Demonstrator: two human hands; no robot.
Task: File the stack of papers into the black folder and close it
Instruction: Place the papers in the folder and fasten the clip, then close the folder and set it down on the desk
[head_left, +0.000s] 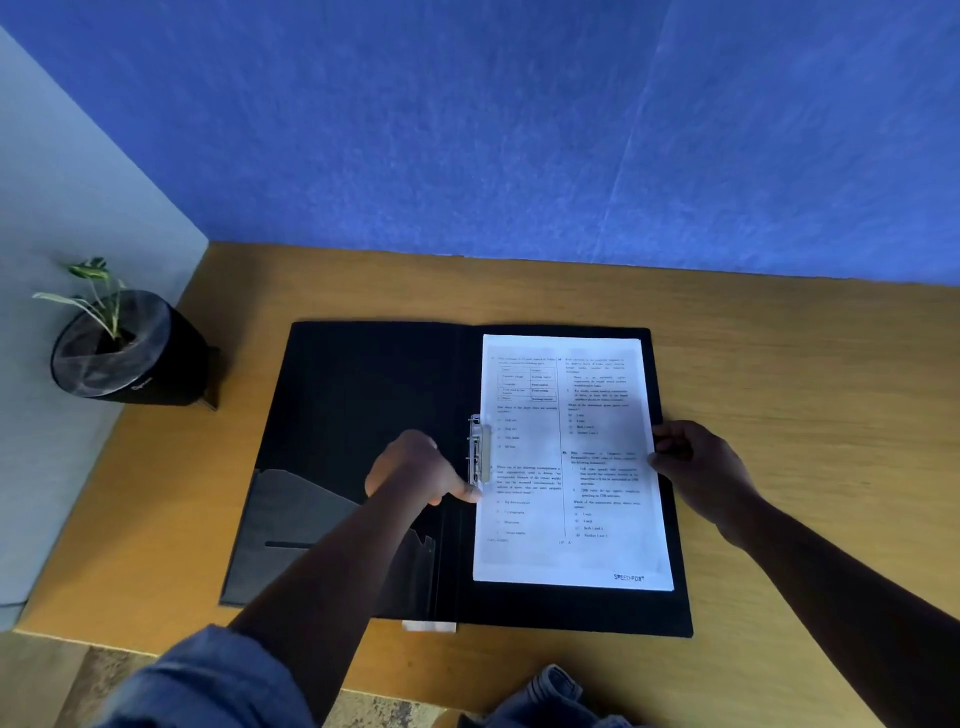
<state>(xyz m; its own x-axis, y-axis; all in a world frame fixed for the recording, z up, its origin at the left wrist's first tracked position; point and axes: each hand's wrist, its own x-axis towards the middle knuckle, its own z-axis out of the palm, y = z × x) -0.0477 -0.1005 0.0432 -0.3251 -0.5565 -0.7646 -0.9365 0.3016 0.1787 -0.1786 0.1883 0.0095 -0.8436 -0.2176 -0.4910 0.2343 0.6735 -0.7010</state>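
A blue felt-like wall backs the wooden worktop (779, 364), where the black folder (363, 415) lies open flat near the front edge, its spine running from front to back. The stack of papers (571, 467) sits on the folder's right-hand half, squared up inside the cover with its left margin against the metal clip (479, 451) by the spine. Your left hand (415, 467) reaches across the folder's left half, fingers curled and a fingertip pressed at the lower end of the clip, apparently working the mechanism so it bites on the sheets; whether it has latched cannot be told. Your right hand (696, 462) pinches the outer edge of the stack about midway along, thumb on top, seemingly to keep the pages from sliding while the clip is handled. The inner pocket (311, 514) on the left cover looks empty. A potted plant (114, 348) stands at the worktop's far left corner, well apart from the work. By the look of it, the filing is nearly done and only the closing of the cover remains.
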